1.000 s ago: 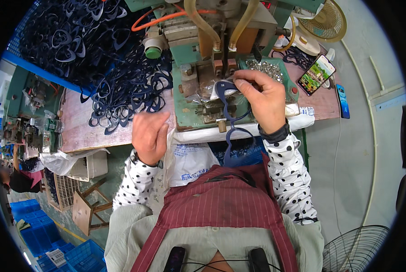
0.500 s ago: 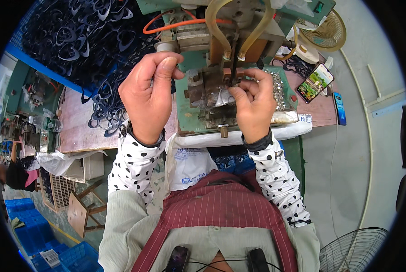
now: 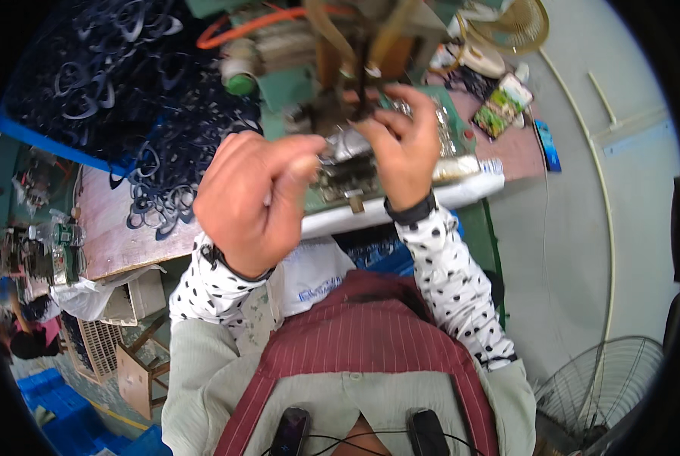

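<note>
Over the front of a green bench machine (image 3: 279,101), my left hand (image 3: 250,201) is closed in a pinch, thumb against curled fingers. Whatever it holds, if anything, is hidden. My right hand (image 3: 410,156) reaches in at the machine's dark upright tool (image 3: 362,72), fingers bent toward the thumb; I cannot make out anything between them. A shiny metal fixture (image 3: 347,144) lies between my hands, by the right thumb. To the right of that hand are many small silver parts (image 3: 452,137). Motion blurs the machine and fingertips.
A blue crate (image 3: 58,146) heaped with dark navy looped pieces (image 3: 89,83) stands at the left; more pieces (image 3: 157,205) spill onto the pink tabletop (image 3: 112,228). A phone (image 3: 503,105) lies at the right. A wire fan (image 3: 610,387) stands lower right, a wooden stool (image 3: 138,368) lower left.
The view has shifted, so the machine and table sit further left and higher. My left hand has come down and closer to my right hand, which stays at the machine's tool.
</note>
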Tool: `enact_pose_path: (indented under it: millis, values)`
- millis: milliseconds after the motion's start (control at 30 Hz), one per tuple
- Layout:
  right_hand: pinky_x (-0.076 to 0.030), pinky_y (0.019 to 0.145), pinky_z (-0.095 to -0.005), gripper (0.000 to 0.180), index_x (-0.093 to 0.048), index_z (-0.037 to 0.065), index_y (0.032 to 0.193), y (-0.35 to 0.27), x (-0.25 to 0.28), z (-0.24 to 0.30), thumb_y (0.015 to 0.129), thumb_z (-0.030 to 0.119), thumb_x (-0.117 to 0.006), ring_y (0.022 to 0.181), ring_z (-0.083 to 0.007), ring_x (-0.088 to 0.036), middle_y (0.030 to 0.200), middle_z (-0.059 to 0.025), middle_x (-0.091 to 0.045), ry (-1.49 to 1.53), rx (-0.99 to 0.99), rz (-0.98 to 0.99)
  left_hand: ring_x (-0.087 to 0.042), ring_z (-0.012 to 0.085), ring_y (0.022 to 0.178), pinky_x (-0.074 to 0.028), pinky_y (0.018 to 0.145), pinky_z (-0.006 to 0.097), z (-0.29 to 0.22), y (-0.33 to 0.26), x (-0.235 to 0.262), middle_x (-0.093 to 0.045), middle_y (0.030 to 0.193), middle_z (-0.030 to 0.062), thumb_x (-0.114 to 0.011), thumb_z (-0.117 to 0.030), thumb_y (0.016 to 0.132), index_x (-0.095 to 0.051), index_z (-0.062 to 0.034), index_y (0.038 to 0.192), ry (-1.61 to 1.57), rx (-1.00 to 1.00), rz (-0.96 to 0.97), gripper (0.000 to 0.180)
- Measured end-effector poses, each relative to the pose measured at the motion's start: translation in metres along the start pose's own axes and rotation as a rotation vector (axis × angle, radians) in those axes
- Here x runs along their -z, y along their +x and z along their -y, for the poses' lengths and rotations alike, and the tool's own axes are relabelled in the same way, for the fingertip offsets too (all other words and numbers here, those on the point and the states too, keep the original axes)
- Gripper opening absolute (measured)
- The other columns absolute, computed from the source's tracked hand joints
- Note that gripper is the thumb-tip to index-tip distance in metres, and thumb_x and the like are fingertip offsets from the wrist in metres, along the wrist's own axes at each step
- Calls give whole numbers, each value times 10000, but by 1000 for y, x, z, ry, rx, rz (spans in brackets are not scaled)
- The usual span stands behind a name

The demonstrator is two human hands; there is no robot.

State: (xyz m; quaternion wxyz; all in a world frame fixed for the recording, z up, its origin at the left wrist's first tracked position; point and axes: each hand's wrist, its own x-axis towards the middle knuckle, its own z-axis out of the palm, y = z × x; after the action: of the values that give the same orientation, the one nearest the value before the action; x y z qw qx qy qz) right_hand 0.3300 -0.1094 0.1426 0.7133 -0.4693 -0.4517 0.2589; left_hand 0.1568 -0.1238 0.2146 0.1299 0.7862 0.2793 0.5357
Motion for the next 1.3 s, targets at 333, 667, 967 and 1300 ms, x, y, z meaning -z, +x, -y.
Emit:
enact_pose_path:
  millis: [333,667,967,1300]
  values:
    - [-494,732,-230,328,-576,18,1171,-55,183,-40,854,14,-664,833,-90,-611,1009,-65,-683,-286,-79,-266,-599,290,682,-481,621,395,-40,-42,-146,-575,709,86,-689,-258,806,-609,-87,755,-201,-175,913,195]
    - [-404,936,-449,403,-613,169,1167,-312,405,-152,795,287,-713,1137,-320,-522,1154,-71,-632,-1353,-887,-279,-644,372,852,-503,746,489,109,-329,-312,-670,893,171,-566,-361,909,-683,-86,913,48,158,1911,299]
    - [-354,976,-505,441,-631,196,1156,-313,394,-196,758,365,-717,1244,-287,-437,1289,-18,-550,-1347,-1300,-83,-631,360,998,-497,886,445,244,-435,-339,-671,1088,145,-465,-324,959,-685,-114,1030,425,466,2071,312]
    - [-432,909,-443,284,-662,116,1030,-348,396,-201,769,215,-714,1119,-320,-529,1173,-84,-615,-1183,-1112,-151,-586,353,1119,-458,988,434,305,-533,-375,-631,1179,195,-649,-344,846,-694,-115,1099,484,507,1858,344]
